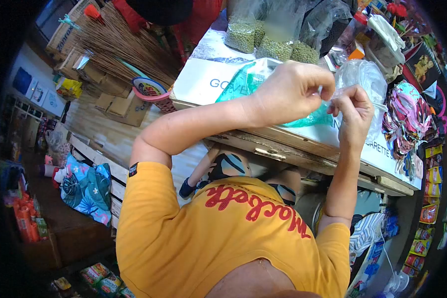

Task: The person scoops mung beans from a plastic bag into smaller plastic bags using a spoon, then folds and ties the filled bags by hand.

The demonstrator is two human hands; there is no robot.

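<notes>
My left hand point(295, 92) is raised over the white tabletop with its fingers curled into a pinch. Close beside it, my right hand point(352, 110) also pinches, thumb against fingers. A thin whitish bit shows at the fingertips, too small to name. Beneath and behind my left hand lies a green translucent plastic bag point(310, 118), partly hidden by the hand and forearm. A clear plastic bag point(360, 77) sits just behind my right hand. Farther back stand clear bags of green beans point(274, 48), their tops loose and upright.
The white-topped table point(196, 82) has a wooden front edge and a drawer. Colourful bundled fabric point(409, 111) hangs at its right end. A pink basket point(159, 97) and stick brooms point(129, 44) stand left. Another forearm with a dark wristband point(186, 188) shows below the table.
</notes>
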